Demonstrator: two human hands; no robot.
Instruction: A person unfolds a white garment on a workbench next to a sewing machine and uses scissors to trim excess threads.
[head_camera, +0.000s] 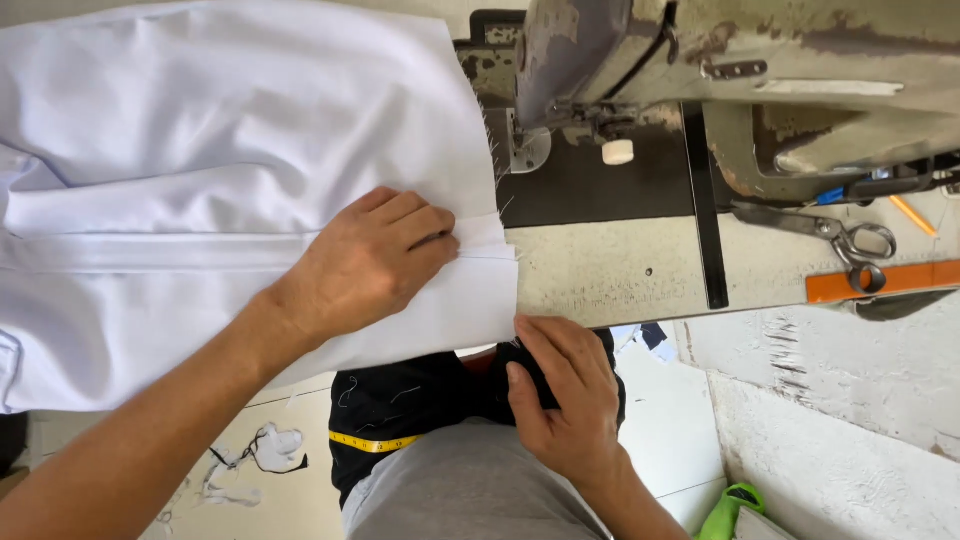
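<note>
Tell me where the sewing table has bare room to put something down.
Free: the pale table top between the white fabric and the black strip. Crowded: right of the strip, with scissors and orange ruler; the left hand presses the fabric.

Both arms bare, no sleeves or rings. Below right hand (565, 400): grey shorts, black top w/ yellow tape measure (375, 441).

No packages, signs or screens show anywhere in this view. Nothing here carries a readable label, from twelve o'clock round to six o'clock.
</note>
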